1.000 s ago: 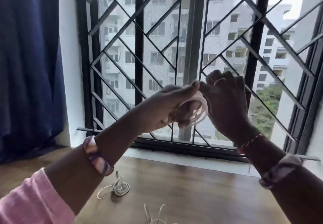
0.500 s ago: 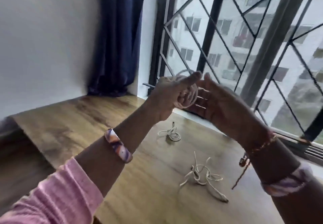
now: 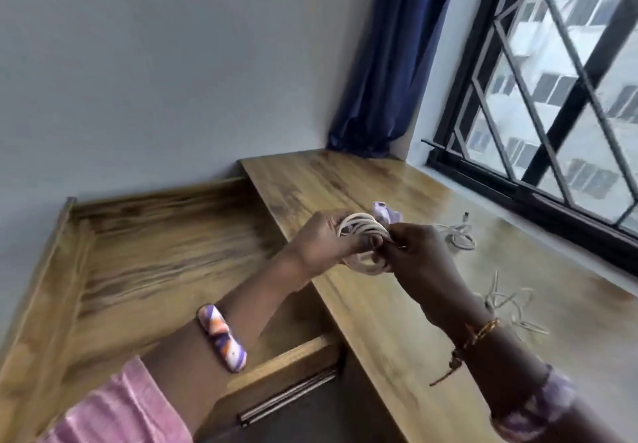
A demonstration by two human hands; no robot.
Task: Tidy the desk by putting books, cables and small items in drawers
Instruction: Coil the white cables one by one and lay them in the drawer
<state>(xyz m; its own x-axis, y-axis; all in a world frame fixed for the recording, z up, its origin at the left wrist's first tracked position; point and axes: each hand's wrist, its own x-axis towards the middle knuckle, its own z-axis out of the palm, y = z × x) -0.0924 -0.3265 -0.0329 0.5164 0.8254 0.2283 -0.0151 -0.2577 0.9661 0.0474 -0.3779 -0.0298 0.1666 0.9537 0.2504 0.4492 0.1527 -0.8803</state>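
A white cable wound into a coil (image 3: 362, 232) is held above the left edge of the wooden desk (image 3: 397, 297). My left hand (image 3: 319, 240) grips the coil from the left, fingers curled round its loops. My right hand (image 3: 419, 258) pinches the coil's right side. To the left of the desk a wide wooden drawer (image 3: 145, 270) stands pulled open, its bottom bare. A second coiled white cable (image 3: 459, 237) lies on the desk behind my right hand, and a loose tangled white cable (image 3: 507, 308) lies nearer the front.
A small purple item (image 3: 383, 213) sits on the desk just behind the held coil. A barred window (image 3: 552, 114) runs along the desk's right side. A blue curtain (image 3: 390, 62) hangs in the corner. The grey wall is behind the drawer.
The view has swung left and down, bringing the open drawer into sight. Both hands have come down with the coil, from in front of the window to just above the desk's left edge.
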